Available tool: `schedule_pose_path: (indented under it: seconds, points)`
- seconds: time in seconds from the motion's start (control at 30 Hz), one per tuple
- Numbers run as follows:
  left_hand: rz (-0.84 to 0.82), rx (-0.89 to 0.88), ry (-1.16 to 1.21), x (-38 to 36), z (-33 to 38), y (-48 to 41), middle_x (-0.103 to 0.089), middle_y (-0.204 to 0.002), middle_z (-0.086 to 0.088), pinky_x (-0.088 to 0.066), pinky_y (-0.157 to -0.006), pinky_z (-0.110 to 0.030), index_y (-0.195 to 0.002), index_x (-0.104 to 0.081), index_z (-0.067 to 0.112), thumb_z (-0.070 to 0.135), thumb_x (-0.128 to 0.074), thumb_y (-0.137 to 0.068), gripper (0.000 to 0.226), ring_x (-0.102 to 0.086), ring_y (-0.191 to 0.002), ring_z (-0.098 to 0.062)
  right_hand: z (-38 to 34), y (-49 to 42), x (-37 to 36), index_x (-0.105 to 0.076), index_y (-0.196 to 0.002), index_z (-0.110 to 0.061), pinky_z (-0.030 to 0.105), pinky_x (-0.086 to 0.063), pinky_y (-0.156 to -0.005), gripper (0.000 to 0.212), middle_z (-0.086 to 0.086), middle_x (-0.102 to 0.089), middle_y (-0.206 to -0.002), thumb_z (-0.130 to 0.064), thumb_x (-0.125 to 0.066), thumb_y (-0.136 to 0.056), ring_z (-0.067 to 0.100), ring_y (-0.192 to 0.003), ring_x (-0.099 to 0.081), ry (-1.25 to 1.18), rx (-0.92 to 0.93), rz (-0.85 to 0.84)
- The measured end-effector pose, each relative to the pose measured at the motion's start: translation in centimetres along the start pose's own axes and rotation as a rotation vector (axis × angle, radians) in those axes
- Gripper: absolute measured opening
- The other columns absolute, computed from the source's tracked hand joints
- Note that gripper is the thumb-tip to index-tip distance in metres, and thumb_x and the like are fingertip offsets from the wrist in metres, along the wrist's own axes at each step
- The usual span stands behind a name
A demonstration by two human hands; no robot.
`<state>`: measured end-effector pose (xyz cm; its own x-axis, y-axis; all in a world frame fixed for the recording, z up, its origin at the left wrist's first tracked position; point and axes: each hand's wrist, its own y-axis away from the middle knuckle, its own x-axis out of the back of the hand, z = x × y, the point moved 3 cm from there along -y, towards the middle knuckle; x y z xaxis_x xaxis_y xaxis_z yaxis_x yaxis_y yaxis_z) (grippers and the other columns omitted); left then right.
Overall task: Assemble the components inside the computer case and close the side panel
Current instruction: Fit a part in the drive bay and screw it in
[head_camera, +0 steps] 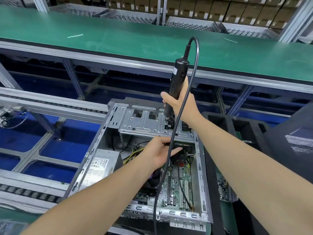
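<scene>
Seemingly midway: board (pixel 176 184) and supply (pixel 100 167) sit in the case (pixel 201 184), right hand (pixel 179 102) grips the screwdriver (pixel 179 72) at the cage (pixel 142 122), left hand (pixel 159 150) straight-fingered below it, panel unfitted.

1. A white printed label (pixel 99 168) on the grey metal power supply box (pixel 105 153): small print, too blurred to read.
2. A small white sticker (pixel 175 70) on the black electric screwdriver (pixel 179 78): illegible.
3. White labels (pixel 190 13) on the brown cardboard boxes (pixel 218 7): unreadable.
4. A white dotted print (pixel 299 141) on dark fabric (pixel 284 122): no letters discernible.
</scene>
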<state>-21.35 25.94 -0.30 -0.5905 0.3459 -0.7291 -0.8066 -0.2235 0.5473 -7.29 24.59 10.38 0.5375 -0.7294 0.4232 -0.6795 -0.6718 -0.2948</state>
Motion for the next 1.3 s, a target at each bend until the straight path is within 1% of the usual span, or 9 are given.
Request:
schedule_pose_path:
  seconds: [0.1, 0.23, 0.4, 0.63, 0.73, 0.9, 0.97, 1.1, 1.3]
  points:
    - [-0.057, -0.034, -0.073, 0.2, 0.1, -0.2, -0.076, -0.109, -0.021, -0.062, -0.088, -0.041, -0.081, -0.082, -0.001, -0.004, -0.071, -0.086, 0.012, -0.075, -0.103, -0.031, -0.2, 0.0, -0.1, -0.030, -0.144, -0.041, 0.053, -0.062, -0.085, 0.067, 0.002, -0.071, -0.102, -0.046, -0.074, -0.094, 0.028, -0.091, -0.074, 0.012, 0.009, -0.009]
    - [-0.007, -0.061, -0.007, 0.5, 0.3, -0.8, -0.076, -0.103, -0.023, -0.063, -0.086, -0.041, -0.093, -0.074, -0.004, -0.006, -0.068, -0.090, 0.007, -0.077, -0.094, -0.031, -0.6, -0.1, -0.1, -0.028, -0.132, -0.051, 0.054, -0.062, -0.085, 0.060, 0.003, -0.070, -0.101, -0.040, -0.075, -0.096, 0.031, -0.092, -0.074, 0.009, 0.025, -0.013]
    - [-0.009, -0.109, -0.028, 0.5, 0.0, -1.2, -0.078, -0.086, -0.015, -0.063, -0.079, -0.036, -0.060, -0.079, 0.006, -0.008, -0.066, -0.086, 0.032, -0.078, -0.082, -0.025, -0.8, -0.2, -0.2, -0.027, -0.130, -0.050, 0.057, -0.062, -0.084, 0.059, -0.001, -0.068, -0.101, -0.039, -0.074, -0.096, 0.030, -0.092, -0.074, 0.012, 0.046, -0.030]
    - [0.024, -0.084, 0.000, 1.1, 0.0, -1.7, -0.074, -0.105, -0.019, -0.064, -0.081, -0.038, -0.090, -0.076, 0.000, -0.007, -0.071, -0.084, 0.010, -0.075, -0.089, -0.027, 0.1, -0.3, 0.1, -0.034, -0.127, -0.064, 0.055, -0.064, -0.077, 0.059, -0.016, -0.066, -0.091, -0.050, -0.076, -0.088, 0.030, -0.085, -0.074, -0.051, 0.067, 0.019]
    - [0.050, -0.083, 0.003, 1.1, 0.0, -1.6, -0.072, -0.109, -0.022, -0.063, -0.068, -0.031, -0.108, -0.065, -0.002, -0.004, -0.069, -0.089, 0.019, -0.076, -0.087, -0.027, 0.8, -0.5, 0.1, -0.034, -0.140, -0.049, 0.056, -0.064, -0.076, 0.071, -0.024, -0.064, -0.096, -0.055, -0.077, -0.085, 0.029, -0.089, -0.074, -0.064, 0.031, 0.039]
    - [0.063, -0.083, 0.006, 0.9, 0.1, -1.3, -0.061, -0.136, -0.028, -0.063, -0.075, -0.034, -0.120, -0.061, -0.003, -0.005, -0.067, -0.090, 0.031, -0.071, -0.104, -0.032, 0.8, -0.3, 0.0, -0.033, -0.132, -0.064, 0.059, -0.063, -0.075, 0.067, -0.019, -0.064, -0.095, -0.056, -0.078, -0.084, 0.033, -0.088, -0.073, -0.034, 0.065, 0.041]
    - [0.057, -0.081, 0.005, 0.9, 0.1, -1.3, -0.064, -0.132, -0.028, -0.063, -0.077, -0.035, -0.119, -0.060, -0.003, -0.005, -0.067, -0.090, 0.030, -0.071, -0.101, -0.031, 0.6, -0.2, 0.1, -0.031, -0.131, -0.069, 0.059, -0.063, -0.077, 0.067, -0.022, -0.064, -0.097, -0.053, -0.077, -0.086, 0.032, -0.089, -0.073, -0.012, 0.089, 0.024]
    - [0.050, -0.080, -0.032, 1.0, 0.1, -1.1, -0.076, -0.077, -0.012, -0.062, -0.062, -0.029, -0.104, -0.061, -0.003, -0.005, -0.064, -0.092, 0.014, -0.076, -0.070, -0.022, 0.5, -0.1, 0.2, -0.039, -0.104, -0.079, 0.059, -0.062, -0.084, 0.050, -0.030, -0.066, -0.099, -0.053, -0.078, -0.086, 0.026, -0.090, -0.076, 0.015, 0.108, -0.019]
    - [0.061, -0.089, -0.020, 0.8, 0.2, -1.1, -0.069, -0.102, -0.020, -0.063, -0.069, -0.034, -0.107, -0.062, -0.005, -0.007, -0.065, -0.090, 0.018, -0.072, -0.090, -0.030, 0.2, -0.1, 0.0, -0.042, -0.103, -0.077, 0.060, -0.062, -0.084, 0.048, -0.030, -0.068, -0.099, -0.054, -0.080, -0.084, 0.028, -0.093, -0.076, -0.055, 0.078, -0.083]
